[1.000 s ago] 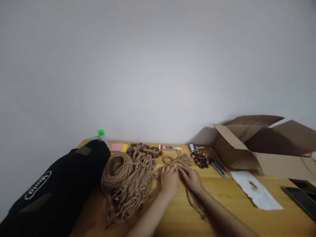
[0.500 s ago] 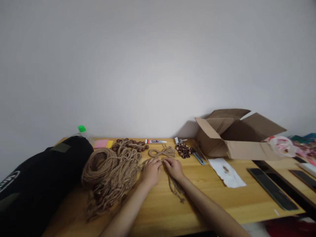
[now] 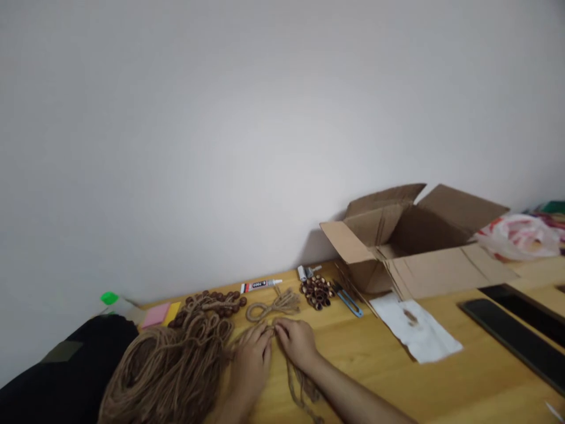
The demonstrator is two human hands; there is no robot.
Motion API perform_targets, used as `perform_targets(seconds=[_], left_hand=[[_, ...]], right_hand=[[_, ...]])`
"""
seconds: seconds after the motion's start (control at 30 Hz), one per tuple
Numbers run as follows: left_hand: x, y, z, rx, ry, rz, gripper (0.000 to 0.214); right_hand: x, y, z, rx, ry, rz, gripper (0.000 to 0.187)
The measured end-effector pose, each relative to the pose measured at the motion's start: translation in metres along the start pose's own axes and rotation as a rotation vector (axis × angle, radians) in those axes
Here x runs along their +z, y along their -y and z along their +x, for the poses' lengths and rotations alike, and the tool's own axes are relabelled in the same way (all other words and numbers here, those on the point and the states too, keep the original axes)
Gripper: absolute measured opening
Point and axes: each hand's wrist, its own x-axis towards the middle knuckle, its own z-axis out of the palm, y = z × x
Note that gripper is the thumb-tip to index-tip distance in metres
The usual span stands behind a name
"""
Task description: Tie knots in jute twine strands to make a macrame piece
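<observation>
My left hand point(image 3: 251, 360) and my right hand point(image 3: 296, 340) meet at the middle of the wooden table point(image 3: 388, 383), fingers pinched on strands of a jute cord bundle point(image 3: 295, 386) that trails back toward me under my right forearm. A large coil of jute cord point(image 3: 168, 368) lies just left of my left hand. A small looped cord piece point(image 3: 273, 306) lies just beyond my fingers. Behind it are a pile of brown wooden beads point(image 3: 316, 291) and a glue tube point(image 3: 260, 285).
An open cardboard box point(image 3: 415, 241) stands at the back right, with a white paper point(image 3: 417, 335) before it and a blue-handled tool point(image 3: 348, 299) beside the beads. A black bag point(image 3: 57, 377) fills the left corner. Dark flat slabs point(image 3: 516, 338) lie at the right.
The view has swung right and tilted, so the table sits lower in the frame. My hands have stayed together on the cord strands.
</observation>
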Motion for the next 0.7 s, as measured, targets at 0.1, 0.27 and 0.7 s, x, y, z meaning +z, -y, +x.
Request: perform_targets(seconds=[0.1, 0.27, 0.7], left_hand=[[-0.003, -0.002, 0.001, 0.079, -0.042, 0.017, 0.031], [-0.010, -0.007, 0.005, 0.105, -0.043, 0.012, 0.026], [-0.012, -0.008, 0.006, 0.082, -0.010, -0.011, 0.020]], right_hand=[[-0.005, 0.002, -0.001, 0.025, 0.014, 0.022, 0.031], [-0.007, 0.000, 0.000, 0.024, 0.045, 0.050, 0.031], [-0.006, -0.007, 0.003, -0.008, 0.034, 0.184, 0.029]])
